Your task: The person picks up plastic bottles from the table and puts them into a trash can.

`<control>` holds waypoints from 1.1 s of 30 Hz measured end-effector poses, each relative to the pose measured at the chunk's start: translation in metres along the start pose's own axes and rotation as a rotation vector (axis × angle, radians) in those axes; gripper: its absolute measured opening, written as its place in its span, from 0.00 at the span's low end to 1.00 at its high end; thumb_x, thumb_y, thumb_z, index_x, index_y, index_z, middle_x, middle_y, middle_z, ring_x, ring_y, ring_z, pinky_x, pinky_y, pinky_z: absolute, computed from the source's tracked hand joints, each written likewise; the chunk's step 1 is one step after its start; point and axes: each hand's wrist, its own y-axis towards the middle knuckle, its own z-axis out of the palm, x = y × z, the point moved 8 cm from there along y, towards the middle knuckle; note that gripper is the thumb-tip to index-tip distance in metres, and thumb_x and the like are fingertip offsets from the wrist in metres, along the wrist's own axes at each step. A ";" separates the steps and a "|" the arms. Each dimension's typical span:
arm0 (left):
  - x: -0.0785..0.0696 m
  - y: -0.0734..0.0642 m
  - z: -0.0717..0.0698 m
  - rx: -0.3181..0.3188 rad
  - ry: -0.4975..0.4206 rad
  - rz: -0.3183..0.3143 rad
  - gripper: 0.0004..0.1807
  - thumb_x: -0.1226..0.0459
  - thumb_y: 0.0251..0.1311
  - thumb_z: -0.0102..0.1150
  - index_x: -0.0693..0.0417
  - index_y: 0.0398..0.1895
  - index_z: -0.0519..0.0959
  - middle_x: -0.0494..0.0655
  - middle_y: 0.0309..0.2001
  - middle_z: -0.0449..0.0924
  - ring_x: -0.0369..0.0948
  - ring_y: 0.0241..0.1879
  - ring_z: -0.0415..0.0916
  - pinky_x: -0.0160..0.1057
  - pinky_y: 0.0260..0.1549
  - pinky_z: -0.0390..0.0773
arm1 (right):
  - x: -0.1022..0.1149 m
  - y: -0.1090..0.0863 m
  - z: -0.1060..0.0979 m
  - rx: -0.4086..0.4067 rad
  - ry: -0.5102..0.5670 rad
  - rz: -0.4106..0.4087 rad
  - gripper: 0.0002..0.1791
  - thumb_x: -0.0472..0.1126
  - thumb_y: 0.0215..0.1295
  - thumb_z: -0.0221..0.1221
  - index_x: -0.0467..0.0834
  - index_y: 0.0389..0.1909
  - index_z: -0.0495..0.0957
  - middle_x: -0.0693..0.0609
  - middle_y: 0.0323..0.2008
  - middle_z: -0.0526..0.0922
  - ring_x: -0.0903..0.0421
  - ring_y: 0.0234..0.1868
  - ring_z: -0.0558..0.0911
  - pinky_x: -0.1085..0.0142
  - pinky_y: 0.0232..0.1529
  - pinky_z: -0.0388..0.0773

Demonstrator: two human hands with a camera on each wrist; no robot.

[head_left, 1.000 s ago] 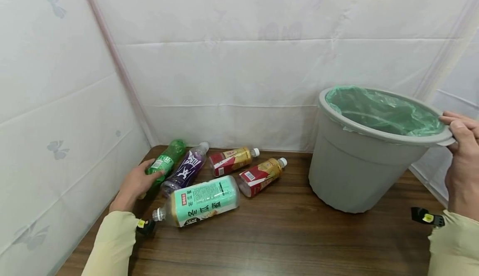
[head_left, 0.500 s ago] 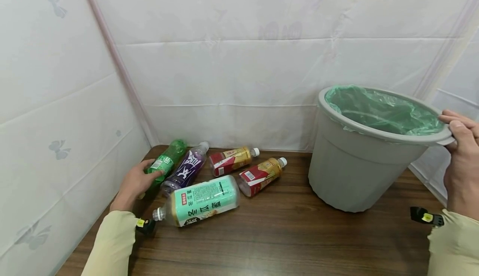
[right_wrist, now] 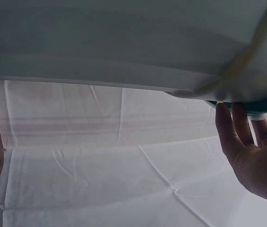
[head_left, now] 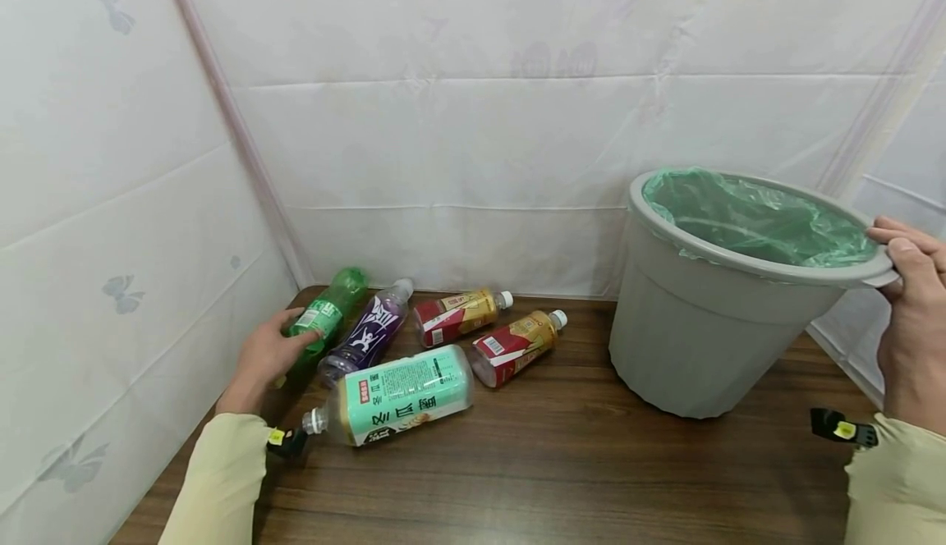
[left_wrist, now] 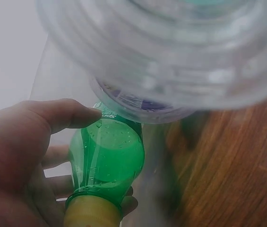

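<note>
My left hand (head_left: pixel 272 354) grips a green plastic bottle (head_left: pixel 330 313) lying at the back left. In the left wrist view, the thumb lies on one side of the green bottle (left_wrist: pixel 109 153) and fingers reach round beneath it, close to its yellow cap (left_wrist: pixel 92 212). A purple-labelled bottle (head_left: pixel 373 327) lies right beside it. At the right, my right hand (head_left: pixel 916 307) holds the rim of a grey bin (head_left: pixel 683 323) lined with a green bag (head_left: pixel 761 217). The bin is tilted toward that hand. In the right wrist view, fingertips (right_wrist: pixel 223 111) curl at the rim.
A large bottle with a mint-green label (head_left: pixel 406 396) lies in front, its neck near my left wrist. Two red-and-gold bottles (head_left: pixel 461 315) lie behind it, toward the middle. White sheeting (head_left: pixel 458 143) encloses the brown wooden table (head_left: pixel 554 471) at the back and sides.
The green bottle has shifted slightly, its far end now a little higher in view, and my left hand has moved a bit with it. My right hand and the bin stay put.
</note>
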 end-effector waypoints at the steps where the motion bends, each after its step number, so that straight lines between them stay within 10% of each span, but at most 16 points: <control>1: 0.000 0.000 -0.001 -0.002 -0.007 -0.003 0.40 0.50 0.75 0.59 0.67 0.78 0.62 0.77 0.63 0.71 0.61 0.47 0.76 0.46 0.31 0.81 | 0.000 0.000 0.000 -0.001 -0.011 -0.001 0.16 0.39 0.79 0.59 0.31 0.56 0.85 0.49 0.63 0.82 0.54 0.65 0.77 0.72 0.60 0.75; 20: -0.011 -0.002 -0.013 -0.068 -0.135 -0.058 0.44 0.44 0.75 0.57 0.67 0.80 0.60 0.76 0.71 0.65 0.62 0.58 0.72 0.49 0.44 0.78 | 0.000 0.000 0.000 -0.009 -0.024 -0.005 0.15 0.39 0.79 0.59 0.33 0.54 0.86 0.49 0.62 0.82 0.54 0.65 0.78 0.74 0.56 0.76; 33: -0.022 -0.005 -0.010 -0.008 -0.686 -0.072 0.43 0.43 0.74 0.60 0.64 0.79 0.64 0.56 0.57 0.72 0.36 0.36 0.82 0.44 0.41 0.89 | 0.000 0.001 0.000 -0.013 0.010 -0.003 0.14 0.37 0.78 0.59 0.32 0.53 0.87 0.48 0.61 0.83 0.53 0.65 0.77 0.78 0.50 0.77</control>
